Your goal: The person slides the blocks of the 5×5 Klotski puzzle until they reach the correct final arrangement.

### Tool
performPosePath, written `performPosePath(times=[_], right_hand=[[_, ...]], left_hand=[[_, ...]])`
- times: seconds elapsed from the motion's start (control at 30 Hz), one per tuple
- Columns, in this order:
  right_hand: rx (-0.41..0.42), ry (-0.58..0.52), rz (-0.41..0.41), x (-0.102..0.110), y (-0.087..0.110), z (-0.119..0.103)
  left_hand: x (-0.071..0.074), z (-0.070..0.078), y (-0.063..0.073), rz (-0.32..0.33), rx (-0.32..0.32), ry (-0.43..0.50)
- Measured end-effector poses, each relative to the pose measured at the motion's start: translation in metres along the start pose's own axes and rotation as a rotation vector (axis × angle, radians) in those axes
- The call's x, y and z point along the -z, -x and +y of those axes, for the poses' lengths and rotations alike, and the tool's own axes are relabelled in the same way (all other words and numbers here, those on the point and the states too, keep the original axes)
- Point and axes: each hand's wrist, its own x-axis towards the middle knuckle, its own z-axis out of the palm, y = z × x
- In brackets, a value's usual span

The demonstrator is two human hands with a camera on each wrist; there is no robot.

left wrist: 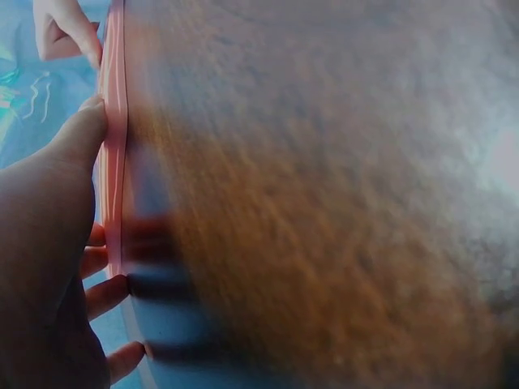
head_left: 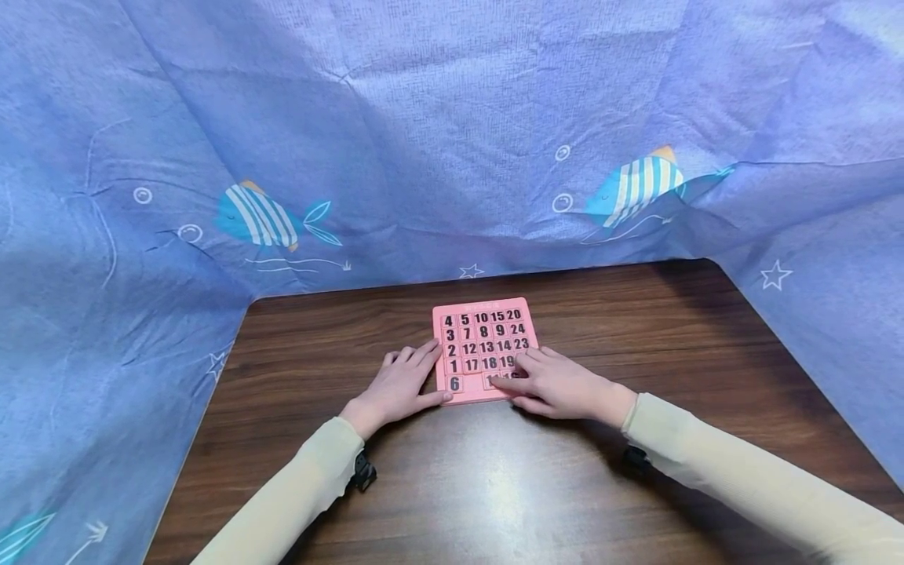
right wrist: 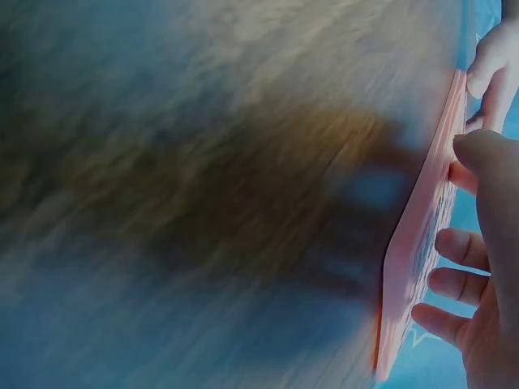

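Note:
A pink sliding number puzzle (head_left: 472, 384) lies flat on the table, its tiles bearing black numbers. In the bottom row a gap shows between the 6 tile (head_left: 454, 384) and a partly covered tile (head_left: 488, 380). My left hand (head_left: 399, 384) rests at the puzzle's left side, thumb at the near left corner and fingertips along the left edge. From the right, my right hand (head_left: 558, 384) reaches over the near right corner, its index finger touching the partly covered tile. Its other fingers hide part of the right column. Both wrist views show the puzzle's pink side edge-on.
The dark wooden table (head_left: 339, 329) extends around the puzzle. A blue cloth (head_left: 438, 118) printed with striped fish hangs behind and at both sides. Black wrist straps (head_left: 363, 471) show below the pale sleeves (head_left: 297, 494).

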Motion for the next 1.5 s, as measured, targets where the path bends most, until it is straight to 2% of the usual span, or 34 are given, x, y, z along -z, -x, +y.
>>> performPosePath(times=[0.13, 0.33, 0.47, 0.63, 0.83, 0.97, 1.27, 1.37, 1.5], right_hand=[[0.029, 0.008, 0.018, -0.001, -0.009, -0.005], [0.025, 0.028, -0.015, -0.002, -0.022, -0.012], [0.016, 0.005, 0.006, 0.000, -0.014, -0.009], [-0.013, -0.010, 0.066, 0.004, 0.007, 0.002], [-0.053, -0.002, 0.032, 0.008, 0.027, 0.010], [-0.048, 0.003, 0.016, 0.009, 0.025, 0.008], [-0.006, 0.014, 0.020, 0.003, 0.006, -0.001], [-0.005, 0.010, 0.051, 0.003, 0.009, 0.000], [-0.027, 0.006, 0.087, 0.005, 0.025, 0.007]], left_hand=[[0.001, 0.001, 0.001, -0.002, -0.002, -0.002], [0.000, 0.000, 0.000, 0.002, -0.006, -0.010], [0.000, -0.001, 0.000, 0.000, -0.005, -0.010], [0.000, -0.001, 0.000, 0.000, 0.001, -0.010], [0.000, -0.001, 0.001, 0.001, -0.001, -0.008], [-0.001, -0.001, 0.001, 0.010, -0.005, -0.005], [0.000, 0.001, 0.001, -0.001, 0.001, -0.009], [0.000, 0.000, 0.000, -0.003, 0.005, -0.009], [0.000, 0.001, 0.001, 0.000, 0.005, -0.010]])
